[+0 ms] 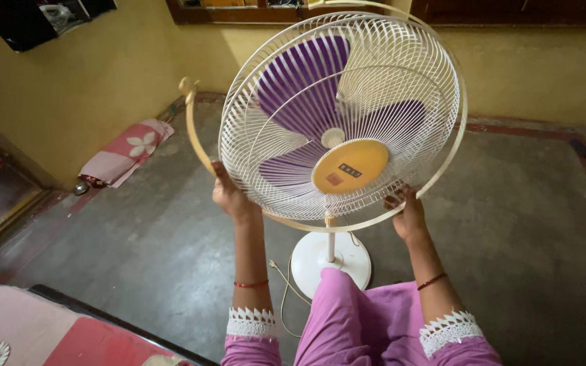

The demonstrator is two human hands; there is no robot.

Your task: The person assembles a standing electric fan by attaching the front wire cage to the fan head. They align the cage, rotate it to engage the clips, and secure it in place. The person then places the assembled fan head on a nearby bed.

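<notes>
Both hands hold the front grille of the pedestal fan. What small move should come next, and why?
Probably ease the white wire grille straight forward: the left hand and right hand grip its lower edge, and the loose rim ring already stands away from it.

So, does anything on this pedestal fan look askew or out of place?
Yes. The cream rim ring stands off the wire guard at the left, gapped rather than seated. Left hand and right hand grip the guard's lower edge.
</notes>
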